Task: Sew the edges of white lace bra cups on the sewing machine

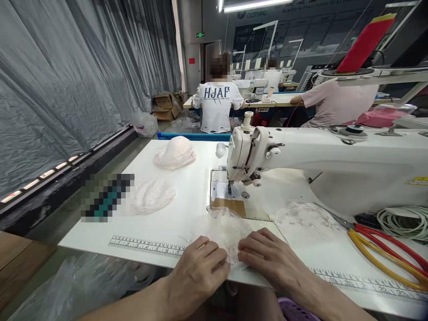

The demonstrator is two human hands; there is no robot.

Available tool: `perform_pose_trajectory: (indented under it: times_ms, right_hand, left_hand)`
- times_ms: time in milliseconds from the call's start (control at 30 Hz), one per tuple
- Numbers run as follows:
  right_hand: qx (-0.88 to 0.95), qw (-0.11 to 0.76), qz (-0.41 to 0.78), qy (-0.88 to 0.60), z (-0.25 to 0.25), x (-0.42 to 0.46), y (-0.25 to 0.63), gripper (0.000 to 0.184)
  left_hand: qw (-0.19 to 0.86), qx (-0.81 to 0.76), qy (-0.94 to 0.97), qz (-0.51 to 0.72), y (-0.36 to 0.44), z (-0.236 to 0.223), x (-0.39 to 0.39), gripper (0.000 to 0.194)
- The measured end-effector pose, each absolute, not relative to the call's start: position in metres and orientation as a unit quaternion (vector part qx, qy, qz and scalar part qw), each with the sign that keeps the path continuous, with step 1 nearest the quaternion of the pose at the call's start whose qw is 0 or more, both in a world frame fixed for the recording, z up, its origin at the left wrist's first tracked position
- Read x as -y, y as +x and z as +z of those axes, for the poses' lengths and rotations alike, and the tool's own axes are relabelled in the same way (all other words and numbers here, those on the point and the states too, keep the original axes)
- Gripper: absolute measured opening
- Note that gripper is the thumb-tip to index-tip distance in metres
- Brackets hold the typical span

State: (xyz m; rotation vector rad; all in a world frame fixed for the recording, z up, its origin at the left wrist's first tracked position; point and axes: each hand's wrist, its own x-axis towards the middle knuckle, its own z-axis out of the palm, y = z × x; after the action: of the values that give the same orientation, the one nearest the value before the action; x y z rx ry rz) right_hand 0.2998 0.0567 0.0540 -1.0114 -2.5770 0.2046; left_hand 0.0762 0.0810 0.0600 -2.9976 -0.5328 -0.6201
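Both my hands rest at the near edge of the white sewing table [167, 223]. My left hand [200, 267] and my right hand [267, 256] face each other, fingertips pinching a sheer white lace piece [224, 227] that lies flat between them and the needle. The white sewing machine [301, 156] stands just behind, its presser foot [230, 189] over the metal plate. A printed ruler strip [147, 246] runs along the table's front edge under my hands.
A pink padded cup [175, 153] and a lace cup [154, 196] lie at the left of the table. More lace [301, 218] lies right of the needle. Red-and-yellow-handled scissors [384, 249] and a coiled cable [404, 220] sit at the right. Several people work at tables behind.
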Motion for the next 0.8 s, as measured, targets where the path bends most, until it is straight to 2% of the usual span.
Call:
perform_pose_trajectory:
  times_ms: [167, 300, 333, 433, 533, 600, 733, 800]
  right_hand:
    - [0.909, 0.175, 0.097, -0.367, 0.056, -0.049, 0.303, 0.018]
    - [0.885, 0.217, 0.115, -0.396, 0.061, -0.038, 0.320, 0.016]
    - [0.871, 0.235, 0.102, -0.419, 0.061, -0.036, 0.327, 0.016]
    - [0.804, 0.264, 0.002, -0.533, 0.054, -0.034, 0.357, 0.016]
    - [0.739, 0.237, -0.094, -0.624, 0.045, -0.034, 0.383, 0.016]
    - [0.735, 0.225, -0.104, -0.632, 0.043, -0.032, 0.390, 0.014]
    - [0.792, 0.255, -0.012, -0.554, 0.048, -0.024, 0.391, 0.018]
    - [0.797, 0.279, 0.028, -0.535, 0.052, -0.022, 0.393, 0.014]
  left_hand:
    - [0.031, 0.169, -0.955, -0.241, 0.079, 0.053, -0.077, 0.027]
    - [0.083, 0.164, -0.929, -0.321, 0.070, 0.040, -0.081, 0.036]
    - [0.103, 0.161, -0.918, -0.347, 0.065, 0.036, -0.086, 0.037]
    - [0.138, 0.168, -0.928, -0.301, 0.051, 0.028, -0.111, 0.035]
    - [0.164, 0.162, -0.937, -0.263, 0.050, 0.034, -0.127, 0.024]
    - [0.144, 0.163, -0.938, -0.272, 0.062, 0.044, -0.125, 0.023]
    - [0.025, 0.156, -0.943, -0.293, 0.113, 0.066, -0.104, 0.023]
    - [-0.045, 0.176, -0.954, -0.239, 0.144, 0.071, -0.101, 0.020]
